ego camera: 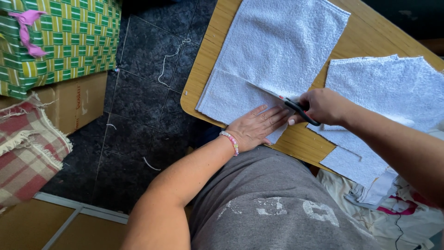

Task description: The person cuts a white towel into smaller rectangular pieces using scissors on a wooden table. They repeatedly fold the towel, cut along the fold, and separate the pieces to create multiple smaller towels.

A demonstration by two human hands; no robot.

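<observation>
Pressed flat under the open-fingered left hand (254, 127), a white terry towel (273, 55) is met by black-handled scissors (282, 99) gripped by the right hand (323, 105).

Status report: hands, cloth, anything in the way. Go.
Right hand shut on scissors, blades in white towel. Left hand flat, pinning towel edge. Cut pieces stacked right; nothing blocking.

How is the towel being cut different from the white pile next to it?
The towel being cut lies flat as one big sheet; the white pile is several smaller overlapping pieces. The left hand presses the towel, and the scissors cut it; the pile lies untouched. Both are white terry cloth.
</observation>
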